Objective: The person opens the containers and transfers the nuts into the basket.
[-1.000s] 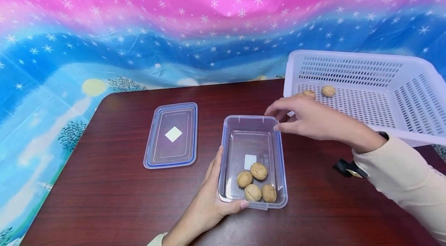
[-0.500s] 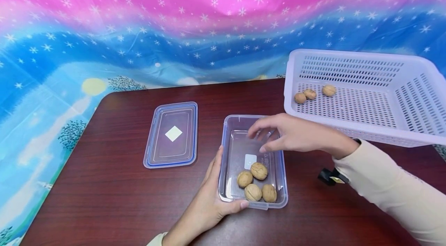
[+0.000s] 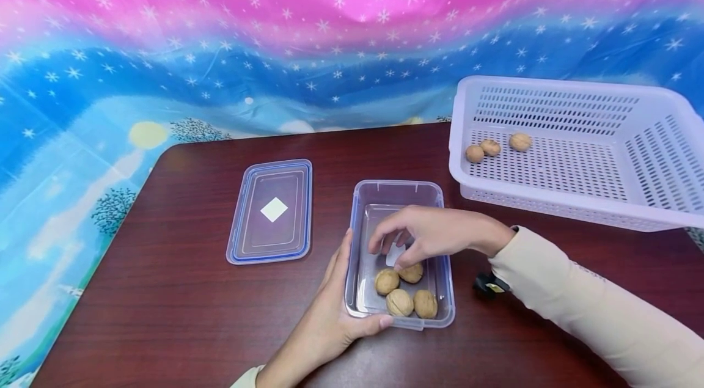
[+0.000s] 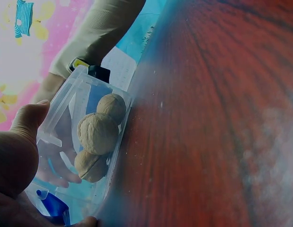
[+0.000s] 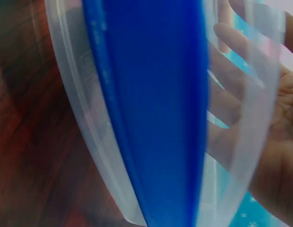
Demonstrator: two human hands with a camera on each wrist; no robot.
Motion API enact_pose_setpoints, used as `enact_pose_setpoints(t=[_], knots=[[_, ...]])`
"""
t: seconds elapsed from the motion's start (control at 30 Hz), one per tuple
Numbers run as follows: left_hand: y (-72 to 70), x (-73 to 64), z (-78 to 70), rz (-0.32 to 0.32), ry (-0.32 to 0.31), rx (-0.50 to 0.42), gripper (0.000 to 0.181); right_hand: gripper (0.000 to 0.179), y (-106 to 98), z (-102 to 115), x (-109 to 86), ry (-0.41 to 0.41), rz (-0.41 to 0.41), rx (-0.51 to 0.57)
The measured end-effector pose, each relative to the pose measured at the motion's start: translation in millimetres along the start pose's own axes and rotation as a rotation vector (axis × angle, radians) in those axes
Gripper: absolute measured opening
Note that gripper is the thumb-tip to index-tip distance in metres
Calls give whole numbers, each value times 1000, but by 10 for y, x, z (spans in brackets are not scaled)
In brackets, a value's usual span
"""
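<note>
A clear plastic food container stands on the table with several walnuts gathered at its near end. My left hand holds its near left corner, thumb over the near rim and fingers along the left wall. In the left wrist view, walnuts show through the clear wall. My right hand is over the container's inside, fingers loosely bent downward and thumb tip overlapping one walnut. Through the clear wall in the right wrist view, the fingers are spread with nothing between them.
A white perforated basket at the back right has three walnuts in its left part. To the container's left lies a clear lid with a blue seal and a pale diamond sticker. A patterned cloth hangs behind the dark table.
My right hand has moved left and nearer, from between basket and container to over the container's inside. The left hand and the container have stayed in place.
</note>
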State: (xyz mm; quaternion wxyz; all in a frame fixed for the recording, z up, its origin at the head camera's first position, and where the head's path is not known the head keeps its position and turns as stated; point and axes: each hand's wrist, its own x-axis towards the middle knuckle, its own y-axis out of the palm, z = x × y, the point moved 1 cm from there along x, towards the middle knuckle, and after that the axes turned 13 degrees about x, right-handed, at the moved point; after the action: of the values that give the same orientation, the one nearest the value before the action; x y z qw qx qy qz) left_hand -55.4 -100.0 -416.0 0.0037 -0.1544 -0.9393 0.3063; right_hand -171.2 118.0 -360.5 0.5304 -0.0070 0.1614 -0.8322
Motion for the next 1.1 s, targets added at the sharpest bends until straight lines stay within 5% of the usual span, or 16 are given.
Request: enact_pose_setpoints(t=[0.43, 1.1], knots=[[1, 1, -1, -1, 10, 14, 138, 34, 62, -107, 132, -30, 40, -81], [-2, 1, -3, 0, 3, 7, 139, 34, 74, -122, 173, 60, 92, -90]])
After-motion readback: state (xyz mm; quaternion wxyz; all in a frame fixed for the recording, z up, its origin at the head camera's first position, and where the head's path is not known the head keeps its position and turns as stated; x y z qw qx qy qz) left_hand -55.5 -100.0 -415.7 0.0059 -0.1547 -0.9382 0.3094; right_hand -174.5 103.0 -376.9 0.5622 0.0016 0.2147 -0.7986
